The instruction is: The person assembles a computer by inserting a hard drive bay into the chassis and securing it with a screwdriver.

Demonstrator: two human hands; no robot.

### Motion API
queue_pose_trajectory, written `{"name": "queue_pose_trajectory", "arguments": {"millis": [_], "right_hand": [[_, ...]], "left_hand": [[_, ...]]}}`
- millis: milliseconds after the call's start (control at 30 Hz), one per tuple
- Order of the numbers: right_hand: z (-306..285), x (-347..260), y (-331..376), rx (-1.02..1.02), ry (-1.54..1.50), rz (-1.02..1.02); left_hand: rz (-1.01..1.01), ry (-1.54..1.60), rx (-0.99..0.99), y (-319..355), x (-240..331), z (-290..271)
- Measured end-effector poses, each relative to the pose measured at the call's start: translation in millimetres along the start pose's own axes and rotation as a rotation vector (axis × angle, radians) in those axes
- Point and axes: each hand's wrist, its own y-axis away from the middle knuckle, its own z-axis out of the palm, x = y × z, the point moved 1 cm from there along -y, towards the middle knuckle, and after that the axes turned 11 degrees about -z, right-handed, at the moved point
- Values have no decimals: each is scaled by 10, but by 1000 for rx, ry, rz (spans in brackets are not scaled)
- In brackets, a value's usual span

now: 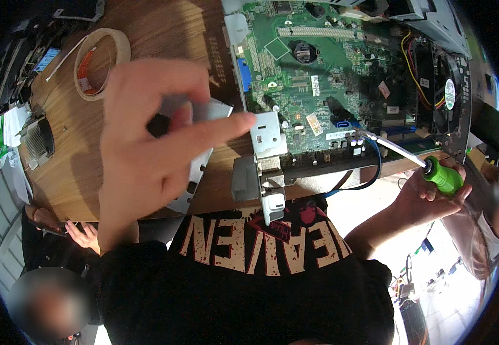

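Green circuit board (318, 75) top ctr on wood counter (163, 34); tape roll (101, 62) upper left; left hand (151, 144) pinching metal plate (203, 144); right hand (428, 195) w/ green-handled screwdriver (433, 169), right.

I work in an electronics repair workshop. A bare green motherboard (324, 69) lies on my wooden desk (163, 34), beside a case fan (448, 86) with loose coloured wires (413, 69). A tape roll (103, 63), a heatsink (37, 138) and scattered parts sit at my left. Another person sits close by.
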Motion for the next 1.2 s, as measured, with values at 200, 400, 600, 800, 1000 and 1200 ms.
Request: {"name": "queue_pose_trajectory", "arguments": {"millis": [200, 400, 600, 800, 1000, 1200], "right_hand": [[32, 28, -30, 184, 222, -139], [273, 105, -64, 94, 245, -109], [398, 249, -146, 162, 336, -155], [440, 289, -141, 243, 559, -258], [548, 287, -122, 176, 880, -292], [548, 300, -149, 185, 932, -322]], "left_hand": [[-79, 2, -86, 69, 50, 152], [-26, -14, -97, 89, 60, 112], [-77, 49, -135, 50, 15, 154], [-67, 46, -111, -18, 37, 205], [-116, 68, -120, -42, 53, 218], [-146, 147, -168, -98, 45, 178]]}}
